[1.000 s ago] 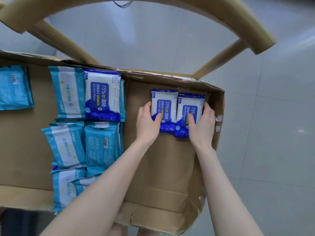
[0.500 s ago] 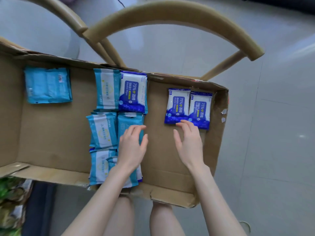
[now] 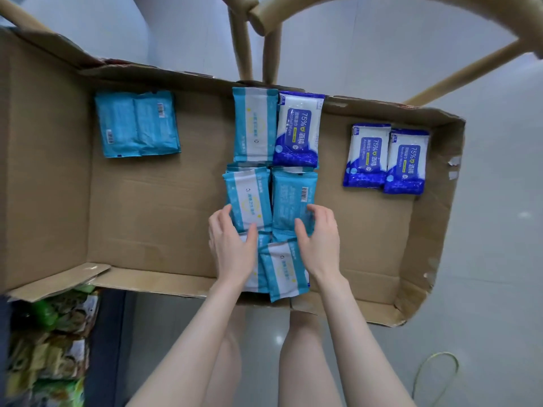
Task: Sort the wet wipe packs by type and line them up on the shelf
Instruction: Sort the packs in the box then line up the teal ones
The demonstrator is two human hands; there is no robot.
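A flat open cardboard box [image 3: 152,207] holds the wipe packs. Two dark blue alcohol wipe packs [image 3: 367,155] [image 3: 407,161] lie side by side at the right end. A third dark blue pack [image 3: 298,130] lies in the middle group beside a teal pack [image 3: 255,124]. Two teal packs [image 3: 136,123] lie back side up at the far left. My left hand [image 3: 232,245] grips the near end of a teal pack lying face up [image 3: 248,198]. My right hand [image 3: 320,233] grips the teal pack with the barcode [image 3: 293,198] beside it. More teal packs [image 3: 283,270] lie between my wrists.
The box's right wall [image 3: 440,201] and near flap [image 3: 164,282] stand up around the packs. Curved wooden chair backs [image 3: 352,7] rise behind the box. Colourful packages [image 3: 50,342] lie on the floor at lower left, and a thin cord [image 3: 435,368] at lower right.
Both hands left the two dark blue packs at the right end and moved left onto the middle teal packs. The view shifted, showing more of the box's left side.
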